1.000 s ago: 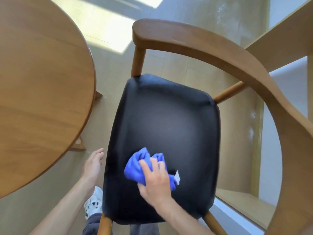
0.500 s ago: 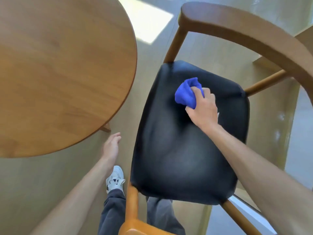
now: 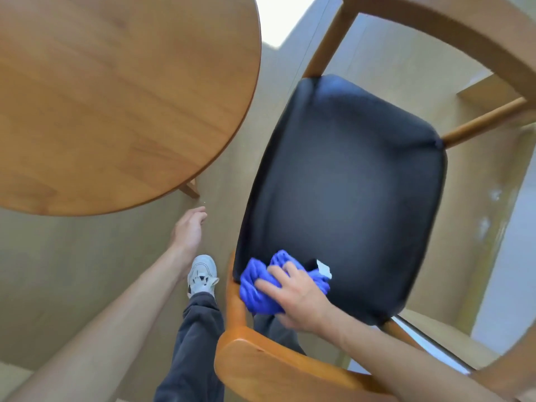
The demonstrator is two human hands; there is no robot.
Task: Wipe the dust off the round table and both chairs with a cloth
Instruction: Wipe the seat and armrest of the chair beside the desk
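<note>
While the right hand [image 3: 293, 297] presses a bunched blue cloth [image 3: 261, 288] onto the near-left corner of the black seat cushion [image 3: 348, 192], fingers spread over the wad and gripping it, the cloth overlaps the cushion edge and touches the wooden frame rail beside it. White tag [image 3: 324, 268] sticks out of the cloth on the cushion side. Curved wooden armrest [image 3: 261, 369] of the chair sits nearest the camera, below the forearm. Left hand [image 3: 188, 227] hangs free over the floor between table and chair, fingers loosely extended, holding nothing, touching nothing. Under it: dark trouser leg [image 3: 194, 343] and a white sneaker [image 3: 203, 274] on the pale floor [image 3: 58, 271]. Cushion surface reads slightly blurred, no objects on it apart from the cloth. Round wooden table [image 3: 116, 97] is upper left, well apart from the cloth, top bare; one table foot [image 3: 190, 190] shows under its rim. Chair backrest [image 3: 452, 33] arcs across the top right, with a spindle [image 3: 487, 120] meeting the seat's far corner.
</note>
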